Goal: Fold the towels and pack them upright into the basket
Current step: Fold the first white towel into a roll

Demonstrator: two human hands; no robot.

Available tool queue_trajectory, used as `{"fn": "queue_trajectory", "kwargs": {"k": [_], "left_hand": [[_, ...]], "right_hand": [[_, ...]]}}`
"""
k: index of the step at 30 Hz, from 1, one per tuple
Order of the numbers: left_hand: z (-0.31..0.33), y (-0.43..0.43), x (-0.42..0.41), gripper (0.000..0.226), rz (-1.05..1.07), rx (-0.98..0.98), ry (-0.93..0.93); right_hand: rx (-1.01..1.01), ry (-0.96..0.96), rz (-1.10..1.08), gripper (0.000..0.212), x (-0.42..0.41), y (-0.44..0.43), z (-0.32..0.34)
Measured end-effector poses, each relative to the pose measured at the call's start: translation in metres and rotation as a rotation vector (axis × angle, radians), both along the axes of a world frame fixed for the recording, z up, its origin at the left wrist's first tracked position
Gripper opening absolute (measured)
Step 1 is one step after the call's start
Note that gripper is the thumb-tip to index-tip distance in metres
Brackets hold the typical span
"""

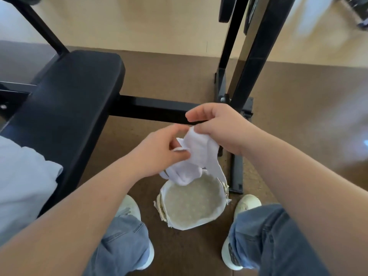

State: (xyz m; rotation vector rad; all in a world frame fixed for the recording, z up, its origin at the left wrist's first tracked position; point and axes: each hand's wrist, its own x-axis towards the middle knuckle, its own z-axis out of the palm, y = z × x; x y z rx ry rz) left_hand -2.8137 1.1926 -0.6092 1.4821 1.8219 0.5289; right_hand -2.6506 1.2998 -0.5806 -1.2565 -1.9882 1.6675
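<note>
Two-handed grip on towel (197,154)

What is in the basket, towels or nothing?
Empty: the basket shows only its bare bottom. The white towel hangs crumpled above it, gripped by the left hand and right hand.

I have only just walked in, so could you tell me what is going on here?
A seated person holds a white towel in both hands: the left hand pinches one edge, the right hand grips the top. The towel is bunched, not yet folded, and hangs over the round basket on the floor between their shoes. No towel stands in the basket yet.
</note>
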Motion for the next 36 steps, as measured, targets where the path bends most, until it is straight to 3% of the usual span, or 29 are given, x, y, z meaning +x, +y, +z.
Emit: {"fn": "queue_trajectory", "kwargs": {"k": [4,9,12,15,18,21,23,29,33,36], "left_hand": [[-0.007,0.001,0.001,0.056,-0.006,0.024,0.107],[-0.014,0.006,-0.002,0.115,0.032,0.132,0.238],[-0.014,-0.001,-0.002,0.125,0.029,0.206,0.425],[-0.011,-0.002,0.0,0.106,0.096,0.309,0.468],[-0.009,-0.001,-0.002,0.054,0.128,0.4,0.385],[-0.008,-0.003,-0.006,0.018,0.152,0.377,0.216],[-0.007,-0.004,-0.007,0.013,0.168,0.341,0.13],[-0.003,-0.004,0.0,0.019,0.198,0.215,-0.053],[0.0,-0.008,0.011,0.022,0.218,0.123,-0.203],[0.007,-0.012,0.016,0.016,0.215,0.076,-0.359]], "right_hand": [[-0.185,0.13,-0.093,0.036,-0.007,0.003,0.003],[-0.219,0.164,-0.162,0.038,-0.014,0.001,0.004],[-0.314,0.208,-0.182,0.036,-0.017,-0.001,0.006],[-0.394,0.228,-0.181,0.035,-0.018,-0.005,0.01],[-0.408,0.241,-0.192,0.035,-0.015,-0.009,0.012],[-0.116,0.064,-0.097,0.036,-0.007,-0.013,0.008],[0.153,-0.079,-0.022,0.037,-0.003,-0.015,0.004],[0.511,-0.336,0.301,0.046,0.014,-0.03,-0.002],[0.539,-0.339,0.301,0.078,0.026,-0.043,-0.01],[0.692,-0.29,0.243,0.068,0.025,-0.052,-0.017]]}}
